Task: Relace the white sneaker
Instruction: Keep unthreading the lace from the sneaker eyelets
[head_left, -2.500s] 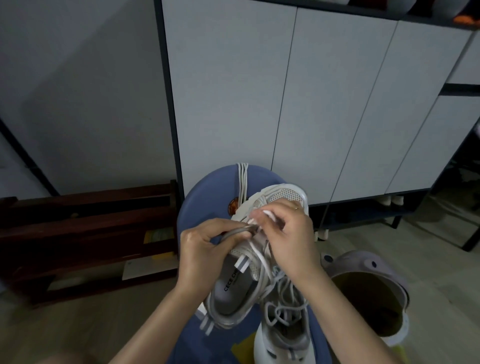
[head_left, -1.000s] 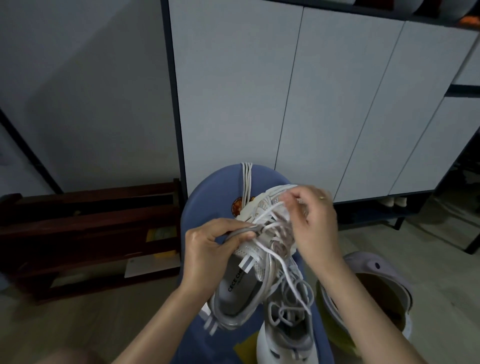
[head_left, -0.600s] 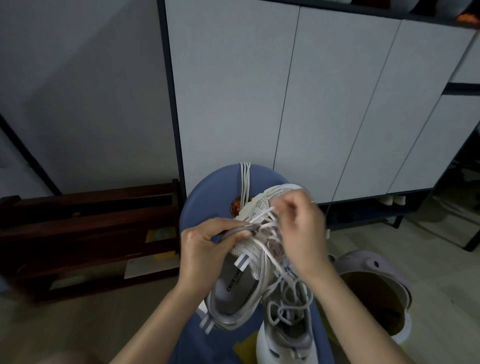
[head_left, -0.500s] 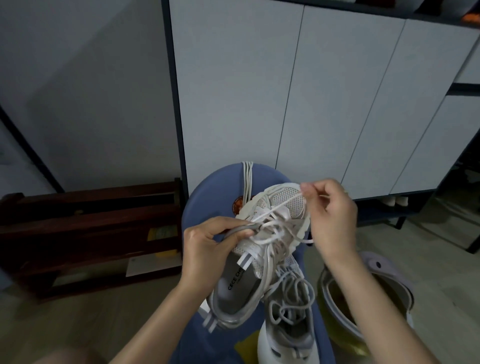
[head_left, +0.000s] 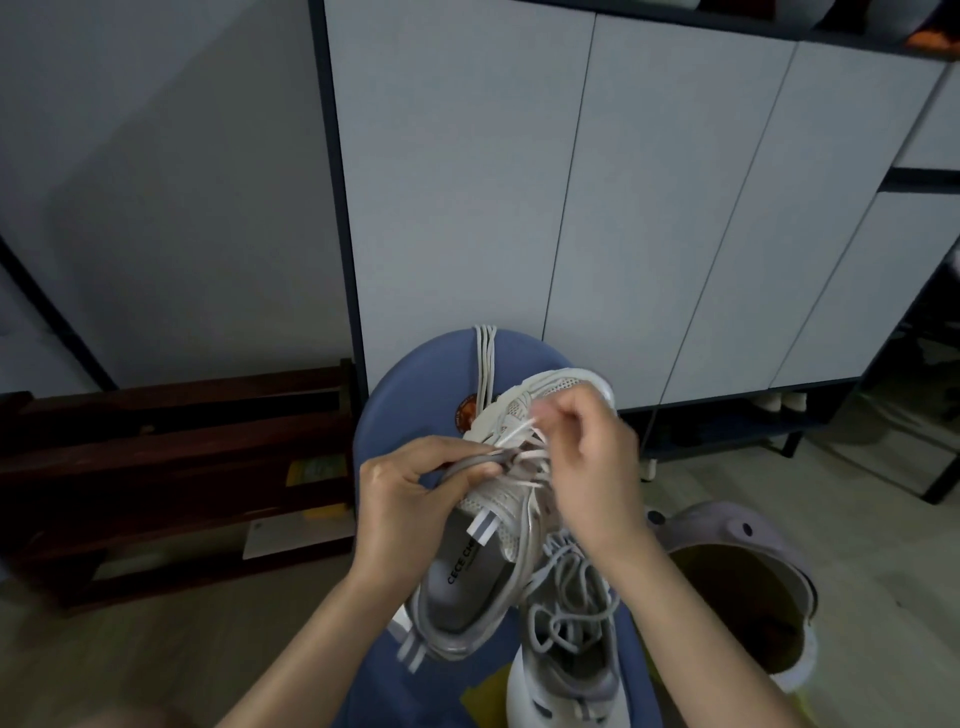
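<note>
Your left hand (head_left: 402, 501) fingers curl round the grey padded collar of the white sneaker (head_left: 498, 512), mesh upper, held over the round blue stool (head_left: 415, 387). Your right hand (head_left: 589, 465) fingertips pinch the flat white lace (head_left: 519, 431) at the eyelets, hiding the tongue. Left: dark wooden rack (head_left: 171, 467). Below right: second sneaker (head_left: 566, 660), loose grey laces. Far right: lilac bin (head_left: 748, 540).

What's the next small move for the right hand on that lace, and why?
Probably pull the pinched lace through and snug it. The right hand pinches it near the toe-end eyelets of the white sneaker, the left hand grips the sneaker's collar to steady it, and the crossings below look slack.
</note>
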